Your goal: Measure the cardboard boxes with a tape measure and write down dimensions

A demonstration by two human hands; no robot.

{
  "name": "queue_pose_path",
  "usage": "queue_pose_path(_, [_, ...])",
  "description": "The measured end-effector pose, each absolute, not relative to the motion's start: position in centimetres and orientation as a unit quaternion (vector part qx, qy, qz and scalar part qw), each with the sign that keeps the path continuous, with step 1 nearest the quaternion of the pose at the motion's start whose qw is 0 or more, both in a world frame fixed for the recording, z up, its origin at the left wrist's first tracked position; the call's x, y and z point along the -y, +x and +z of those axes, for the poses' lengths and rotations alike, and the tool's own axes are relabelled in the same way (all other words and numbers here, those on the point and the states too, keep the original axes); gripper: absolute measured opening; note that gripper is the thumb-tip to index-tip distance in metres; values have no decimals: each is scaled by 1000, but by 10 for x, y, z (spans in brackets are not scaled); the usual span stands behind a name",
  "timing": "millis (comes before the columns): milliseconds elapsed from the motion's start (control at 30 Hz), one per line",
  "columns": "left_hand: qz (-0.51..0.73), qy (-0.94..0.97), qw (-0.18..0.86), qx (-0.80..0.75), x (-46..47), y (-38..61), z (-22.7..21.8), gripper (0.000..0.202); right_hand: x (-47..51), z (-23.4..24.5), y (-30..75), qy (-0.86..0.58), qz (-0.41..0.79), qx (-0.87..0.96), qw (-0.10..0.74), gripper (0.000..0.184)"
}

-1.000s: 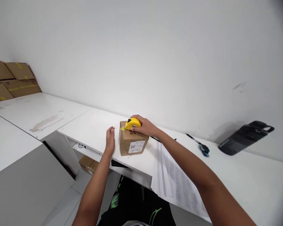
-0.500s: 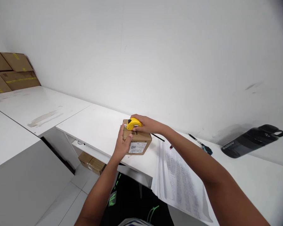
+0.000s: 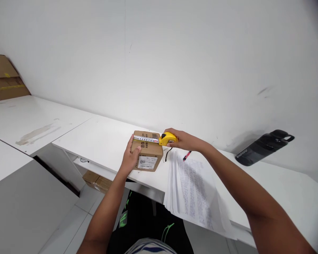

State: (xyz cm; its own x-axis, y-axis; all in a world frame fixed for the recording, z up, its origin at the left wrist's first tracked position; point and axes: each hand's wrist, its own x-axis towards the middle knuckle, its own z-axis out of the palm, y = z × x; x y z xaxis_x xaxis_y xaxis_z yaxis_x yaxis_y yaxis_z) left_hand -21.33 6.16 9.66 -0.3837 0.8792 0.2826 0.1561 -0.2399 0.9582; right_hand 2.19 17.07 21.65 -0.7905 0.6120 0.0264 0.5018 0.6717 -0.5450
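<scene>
A small cardboard box (image 3: 149, 157) with a white label stands on the white desk (image 3: 106, 141). My left hand (image 3: 131, 157) grips the box's left side, thumb on its top near the tape's end. My right hand (image 3: 184, 140) is closed round a yellow tape measure (image 3: 168, 138) just past the box's right edge. The tape blade (image 3: 145, 140) lies stretched across the box's top from left to right.
A stack of printed sheets (image 3: 193, 187) lies right of the box, a red pen (image 3: 187, 155) at its far end. A black bottle (image 3: 263, 147) lies by the wall at right. Cardboard boxes (image 3: 2, 79) are stacked far left, another (image 3: 96, 180) under the desk.
My right hand pulled the tape measure from the box's top to its right edge, drawing the blade out. My left hand moved onto the box and holds its left side.
</scene>
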Motion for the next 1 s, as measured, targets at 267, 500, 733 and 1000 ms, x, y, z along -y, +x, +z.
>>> queue_pose_path(267, [635, 468, 289, -542, -63, -213, 95, 66, -170, 218, 22, -304, 257, 912, 102, 43])
queue_pose_path(500, [649, 463, 285, -531, -63, -212, 95, 64, -167, 222, -15, -271, 247, 926, 96, 48])
queue_pose_path(733, [650, 466, 288, -526, -61, -214, 93, 65, -155, 223, -78, -246, 204, 940, 116, 49])
queue_pose_path(1000, [654, 463, 276, -530, -63, -218, 90, 67, -148, 215, -81, -244, 130, 945, 176, 48])
